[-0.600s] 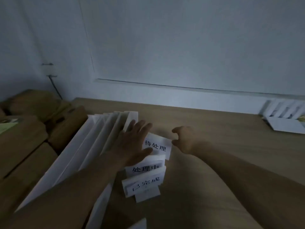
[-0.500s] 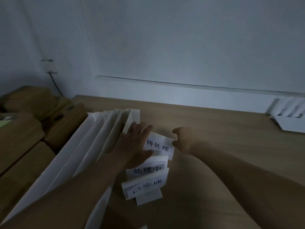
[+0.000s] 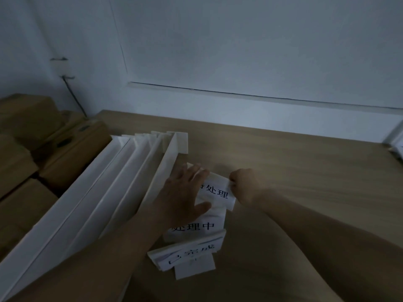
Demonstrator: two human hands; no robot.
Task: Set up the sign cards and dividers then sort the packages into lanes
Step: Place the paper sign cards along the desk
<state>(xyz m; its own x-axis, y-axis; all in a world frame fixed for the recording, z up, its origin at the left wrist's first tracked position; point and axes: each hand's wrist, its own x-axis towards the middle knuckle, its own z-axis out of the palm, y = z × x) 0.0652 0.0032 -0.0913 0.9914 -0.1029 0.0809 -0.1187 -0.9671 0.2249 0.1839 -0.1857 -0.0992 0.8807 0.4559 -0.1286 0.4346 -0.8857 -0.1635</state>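
The right hand point(image 3: 244, 186) pinched the far right corner of the top sign card point(image 3: 218, 192), fingers curled onto its edge. Just left of that grip, the left hand point(image 3: 183, 197) lay flat, fingers straight, pressing on the same card. Nearer the person, two more sign cards point(image 3: 196, 227) overlapped on the wooden table point(image 3: 305, 171). Left of both hands lay long white dividers point(image 3: 109, 192), with brown packages point(image 3: 43, 149) beyond them.

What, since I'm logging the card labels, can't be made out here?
Head view only:
- Top card: first character covered by the left hand.
- Middle card: first character partly under the left hand.
- Bottom card: print blurred and tilted.
- White object at the right edge: cut off by the frame.
- Box markings: too dark and small.
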